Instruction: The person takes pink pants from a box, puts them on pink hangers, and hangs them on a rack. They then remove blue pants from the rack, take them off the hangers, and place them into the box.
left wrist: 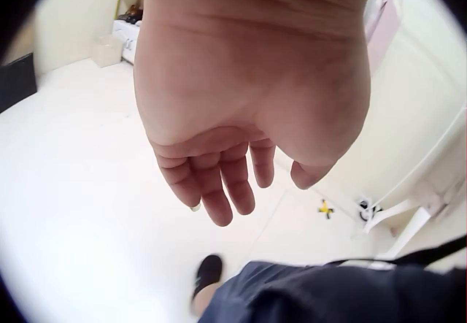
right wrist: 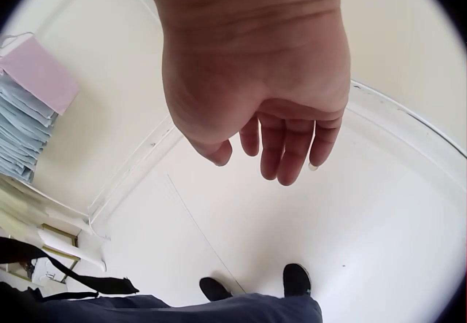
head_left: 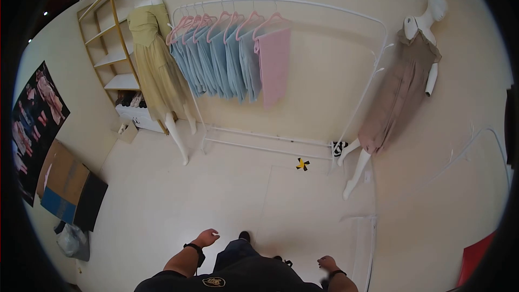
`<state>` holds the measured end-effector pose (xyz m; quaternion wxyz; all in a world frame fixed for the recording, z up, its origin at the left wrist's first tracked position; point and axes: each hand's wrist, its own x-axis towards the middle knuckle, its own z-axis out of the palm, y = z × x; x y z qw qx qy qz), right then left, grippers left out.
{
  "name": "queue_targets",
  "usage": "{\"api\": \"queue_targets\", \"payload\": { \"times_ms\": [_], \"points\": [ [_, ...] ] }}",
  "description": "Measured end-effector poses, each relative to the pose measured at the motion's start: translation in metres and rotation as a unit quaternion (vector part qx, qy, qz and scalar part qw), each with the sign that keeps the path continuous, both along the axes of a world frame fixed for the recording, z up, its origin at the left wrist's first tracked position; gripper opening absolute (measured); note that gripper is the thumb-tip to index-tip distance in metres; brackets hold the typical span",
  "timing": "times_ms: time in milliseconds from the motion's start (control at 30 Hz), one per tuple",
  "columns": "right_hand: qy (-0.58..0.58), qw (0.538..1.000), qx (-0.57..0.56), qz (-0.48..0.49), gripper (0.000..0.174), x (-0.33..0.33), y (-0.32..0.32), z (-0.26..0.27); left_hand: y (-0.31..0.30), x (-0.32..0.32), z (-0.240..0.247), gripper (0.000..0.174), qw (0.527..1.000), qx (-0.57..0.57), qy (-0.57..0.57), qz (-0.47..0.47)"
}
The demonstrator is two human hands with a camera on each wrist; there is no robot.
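Observation:
My left hand (head_left: 206, 237) hangs over the floor at the lower middle of the head view, and in the left wrist view its loosely bent fingers (left wrist: 219, 184) hold nothing. On the right, my other hand (head_left: 327, 263) is low beside the body; the right wrist view shows that hand (right wrist: 255, 89) with relaxed, bent fingers and no object in it. Neither hand touches anything. Ahead of both, pale blue garments (head_left: 219, 65) and one pink garment (head_left: 274, 65) hang from pink hangers on a white rack (head_left: 319, 4).
Mannequins in a yellow dress (head_left: 154, 70) and a brown dress (head_left: 397, 97) flank the rack. Shelves (head_left: 120, 82) stand at the back left, cardboard boxes (head_left: 65, 178) at the left. A yellow-black marker (head_left: 303, 164) lies on the floor. Another white rack (head_left: 373, 249) is at right.

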<state>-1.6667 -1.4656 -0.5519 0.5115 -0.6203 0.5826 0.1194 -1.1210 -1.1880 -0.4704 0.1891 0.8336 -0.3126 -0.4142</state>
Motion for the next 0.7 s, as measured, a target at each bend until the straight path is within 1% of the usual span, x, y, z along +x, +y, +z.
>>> {"api": "queue_targets", "payload": {
  "times_ms": [33,67,100,133,167,200,233,267,300,333,400,467,500,533,567,600,633,667,700],
  "points": [
    [0.002,1.000,0.000,0.002,0.030,0.011,-0.015,0.002,0.014,0.000,-0.008,0.045,0.999,0.052,-0.007,-0.002],
    [-0.005,0.999,-0.023,-0.025,0.030,0.025,-0.028,0.003,0.033,0.005,-0.036,0.044,0.996,0.082,-0.009,-0.029],
    [-0.012,0.997,-0.046,-0.053,0.030,0.038,-0.040,0.004,0.048,0.005,-0.042,0.045,0.986,0.133,0.094,0.024],
    [-0.011,0.997,-0.047,-0.054,0.030,0.053,-0.052,0.005,0.055,0.011,-0.048,0.050,0.966,0.208,0.148,-0.049],
    [-0.025,0.998,-0.031,-0.058,0.030,0.067,-0.065,0.007,0.062,0.010,-0.054,0.052,0.944,0.265,0.192,0.040],
    [-0.037,0.997,-0.017,-0.062,0.031,0.076,-0.079,0.005,0.067,0.006,-0.054,0.054,0.909,0.318,0.236,0.128],
    [-0.034,0.997,-0.020,-0.065,0.031,0.088,-0.095,0.006,0.058,0.014,-0.054,0.052,0.912,0.319,0.239,0.097],
    [-0.014,0.999,-0.016,-0.029,0.032,0.100,-0.114,0.004,0.052,0.023,-0.056,0.050,0.913,0.321,0.244,0.065],
    [0.007,1.000,-0.011,0.008,0.032,0.109,-0.129,0.001,0.042,0.035,-0.067,0.049,0.916,0.306,0.250,0.072],
    [0.014,1.000,-0.013,0.005,0.032,0.121,-0.143,0.006,0.025,0.053,-0.074,0.048,0.911,0.284,0.278,0.108],
    [0.034,0.997,-0.019,0.064,0.033,0.153,-0.183,0.023,-0.023,0.088,-0.083,0.046,0.943,0.208,0.223,0.130],
    [0.025,0.999,-0.033,0.030,0.033,0.192,-0.222,0.034,-0.076,0.127,-0.070,0.042,0.968,0.076,0.190,0.144],
    [0.009,0.998,-0.060,0.026,0.034,0.216,-0.244,0.031,-0.101,0.153,-0.087,0.039,0.972,-0.001,0.185,0.145],
    [-0.006,0.996,-0.088,0.023,0.034,0.237,-0.266,0.031,-0.133,0.174,-0.080,0.039,0.979,-0.014,0.149,0.138],
    [-0.040,0.994,-0.101,-0.015,0.033,0.264,-0.284,0.044,-0.164,0.200,-0.078,0.041,0.996,-0.020,0.060,0.067],
    [-0.088,0.992,-0.073,-0.055,0.033,0.291,-0.303,0.052,-0.199,0.215,-0.047,0.042,0.999,-0.018,-0.001,0.036],
    [-0.100,0.989,-0.033,-0.104,0.029,0.329,-0.315,0.095,-0.230,0.226,-0.004,0.043,0.998,-0.040,-0.046,0.012],
    [-0.120,0.984,-0.013,-0.131,0.027,0.357,-0.338,0.109,-0.259,0.237,0.037,0.044,0.997,-0.053,-0.060,0.005],
    [-0.156,0.977,-0.025,-0.142,0.027,0.385,-0.359,0.126,-0.282,0.250,0.059,0.043,0.990,-0.111,-0.085,-0.003]
  ]
}}
